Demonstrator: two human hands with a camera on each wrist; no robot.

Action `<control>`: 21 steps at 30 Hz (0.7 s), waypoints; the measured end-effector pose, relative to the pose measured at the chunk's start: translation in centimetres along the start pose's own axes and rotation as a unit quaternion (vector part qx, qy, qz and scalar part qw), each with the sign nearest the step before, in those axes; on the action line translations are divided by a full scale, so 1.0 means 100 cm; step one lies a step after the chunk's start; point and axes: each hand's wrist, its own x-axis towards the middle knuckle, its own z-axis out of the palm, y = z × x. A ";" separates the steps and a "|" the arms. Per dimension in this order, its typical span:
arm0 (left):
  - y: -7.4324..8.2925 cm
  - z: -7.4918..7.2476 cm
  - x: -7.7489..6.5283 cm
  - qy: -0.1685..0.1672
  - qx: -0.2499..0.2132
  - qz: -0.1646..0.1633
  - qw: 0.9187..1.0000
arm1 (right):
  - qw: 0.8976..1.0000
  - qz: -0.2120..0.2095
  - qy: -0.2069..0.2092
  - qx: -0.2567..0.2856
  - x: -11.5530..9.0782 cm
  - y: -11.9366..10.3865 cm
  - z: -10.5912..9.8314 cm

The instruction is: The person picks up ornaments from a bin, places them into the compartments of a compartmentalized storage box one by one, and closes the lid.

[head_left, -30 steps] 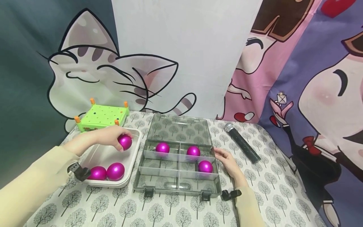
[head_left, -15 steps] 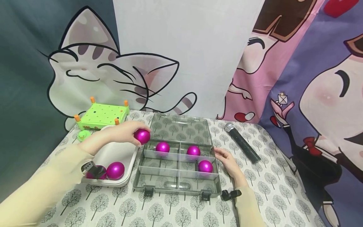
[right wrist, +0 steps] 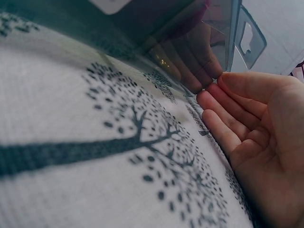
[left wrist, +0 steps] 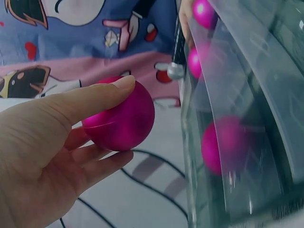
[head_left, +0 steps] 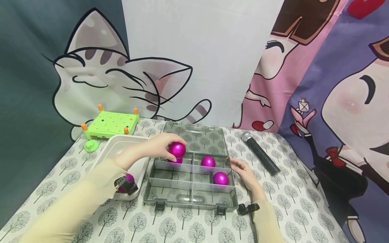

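My left hand [head_left: 161, 145] pinches a shiny magenta ball [head_left: 178, 150] between thumb and fingers, above the back-left compartment of a clear grey divided box [head_left: 170, 193]. In the head view the held ball partly hides another magenta ball [head_left: 175, 161] in that compartment. A magenta ball [head_left: 208, 163] sits in the back-right compartment, and one more magenta ball [head_left: 221, 178] in the middle-right one. Fingertips of my right hand [head_left: 245, 175] touch the box's right side; in the right wrist view its fingers [right wrist: 223, 128] lie extended against the wall.
A white tray [head_left: 140, 165] left of the box holds magenta balls [head_left: 130, 177], partly hidden by my left wrist. The box's lid [head_left: 197, 136] lies open behind it. A green pegged toy [head_left: 112, 123] and a small green duck [head_left: 91, 145] stand back left. A microphone [head_left: 261, 153] lies right.
My left hand has lifted a ball out of the white tray and carried it rightward over the box's back-left compartment. My right hand stays at the box's side.
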 end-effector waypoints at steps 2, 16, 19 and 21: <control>0.004 0.006 0.007 -0.002 -0.004 0.005 1.000 | 1.000 -0.001 -0.001 -0.001 0.000 0.000 0.000; 0.030 0.047 0.030 -0.037 -0.036 0.048 0.997 | 1.000 -0.003 -0.004 0.006 -0.002 -0.001 0.001; 0.032 0.055 0.033 -0.045 -0.034 0.053 0.997 | 1.000 -0.004 -0.005 0.005 -0.002 0.000 0.000; 0.033 0.058 0.035 -0.053 -0.035 0.053 0.997 | 1.000 -0.003 -0.005 0.006 -0.002 -0.001 0.000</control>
